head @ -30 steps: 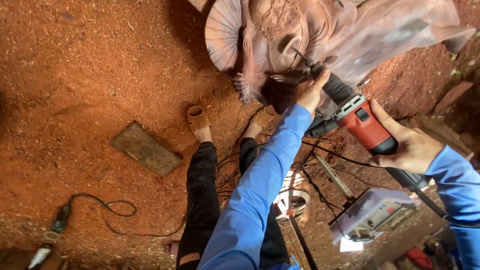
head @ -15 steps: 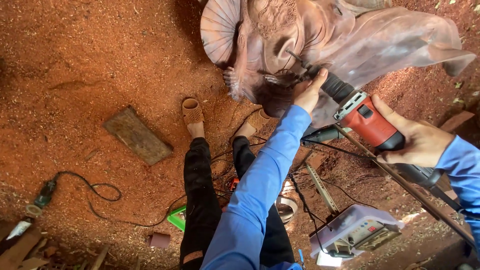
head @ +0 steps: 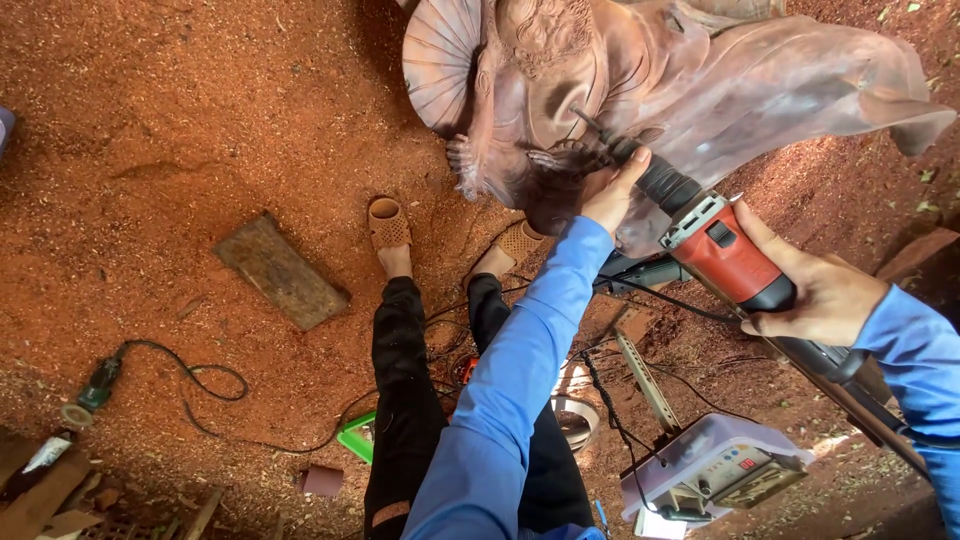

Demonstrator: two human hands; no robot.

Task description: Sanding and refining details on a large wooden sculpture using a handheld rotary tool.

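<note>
A large reddish-brown wooden carving with a fan-shaped ribbed part stands at the top. A red and black power grinder points its thin bit into a dark hollow of the carving. My left hand, in a blue sleeve, grips the tool's black front neck close to the bit. My right hand holds the red body near the rear, where the black cord leaves it.
Red sawdust covers the ground. My legs in black trousers and tan sandals stand below the carving. A flat wooden block lies to the left, a black cable with plug beyond it. A white boxy device and metal bars sit lower right.
The grinder and both hands shifted slightly along the carving; the view moved a little, mostly between the first two frames. Both grips are unchanged.
</note>
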